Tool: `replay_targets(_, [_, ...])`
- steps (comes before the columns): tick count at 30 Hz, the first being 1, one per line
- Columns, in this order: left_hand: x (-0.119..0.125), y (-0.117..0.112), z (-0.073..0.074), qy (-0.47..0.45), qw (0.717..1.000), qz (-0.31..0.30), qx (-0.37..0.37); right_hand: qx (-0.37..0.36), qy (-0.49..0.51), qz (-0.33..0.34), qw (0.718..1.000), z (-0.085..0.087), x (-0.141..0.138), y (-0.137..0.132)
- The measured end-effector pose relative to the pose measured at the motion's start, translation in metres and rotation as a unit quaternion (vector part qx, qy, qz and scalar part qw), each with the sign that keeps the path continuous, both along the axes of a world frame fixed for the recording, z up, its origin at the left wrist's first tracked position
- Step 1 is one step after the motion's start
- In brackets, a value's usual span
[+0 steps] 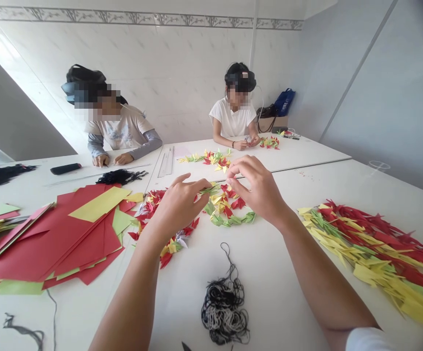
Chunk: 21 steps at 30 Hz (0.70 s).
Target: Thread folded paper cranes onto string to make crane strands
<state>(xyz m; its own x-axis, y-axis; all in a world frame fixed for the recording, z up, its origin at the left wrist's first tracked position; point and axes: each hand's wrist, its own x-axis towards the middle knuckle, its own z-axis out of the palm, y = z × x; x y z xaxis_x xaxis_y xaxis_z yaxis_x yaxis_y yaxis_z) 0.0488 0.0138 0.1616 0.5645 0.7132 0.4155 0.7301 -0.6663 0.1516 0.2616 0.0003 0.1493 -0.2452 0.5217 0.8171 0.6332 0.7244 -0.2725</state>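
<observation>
My left hand point(182, 202) is pinched at the fingertips around a slim green folded paper crane point(213, 189). Facing it, my right hand point(255, 185) has thumb and fingers bent together. Whatever sits between those fingers is too small to make out. Under and between both hands lies a curved string of paper cranes point(228, 209) in red, yellow and green. More red and white cranes point(184, 234) lie below my left wrist. A tangled bundle of black and grey cord point(224, 309) rests on the table between my forearms.
Red paper sheets point(61, 234) are piled at left with a yellow sheet point(100, 204). Long rows of folded cranes point(372, 248) lie at right. Black thread point(120, 176) and a black case point(66, 168) are farther back. Two people sit across the white table point(292, 302).
</observation>
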Motion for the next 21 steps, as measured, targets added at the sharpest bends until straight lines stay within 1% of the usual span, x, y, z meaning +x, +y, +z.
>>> replay_targets(5, [0.0, 0.004, -0.002, 0.027, 1.0, 0.004, -0.015, 0.019, 0.015, -0.009, 1.0, 0.003, 0.002, -0.002])
replay_targets(8, [0.002, 0.003, -0.001, 0.024, 0.999, 0.008, -0.02, 0.022, 0.016, -0.008, 1.0, 0.004, 0.002, -0.004])
replay_targets(12, [0.005, -0.001, 0.0, -0.027, 0.998, -0.034, -0.049, 0.011, 0.009, -0.006, 1.0, 0.005, 0.0, -0.007])
replay_targets(14, [0.006, 0.0, -0.002, -0.038, 0.997, -0.051, -0.051, 0.009, 0.004, -0.003, 1.0, 0.005, -0.002, -0.008])
replay_targets(17, [0.005, 0.006, -0.008, -0.025, 0.997, -0.058, -0.039, 0.014, 0.009, -0.006, 1.0, 0.006, -0.003, -0.008])
replay_targets(21, [0.003, 0.011, -0.014, 0.002, 0.998, -0.044, -0.039, 0.035, 0.044, -0.015, 0.998, 0.006, -0.003, -0.009])
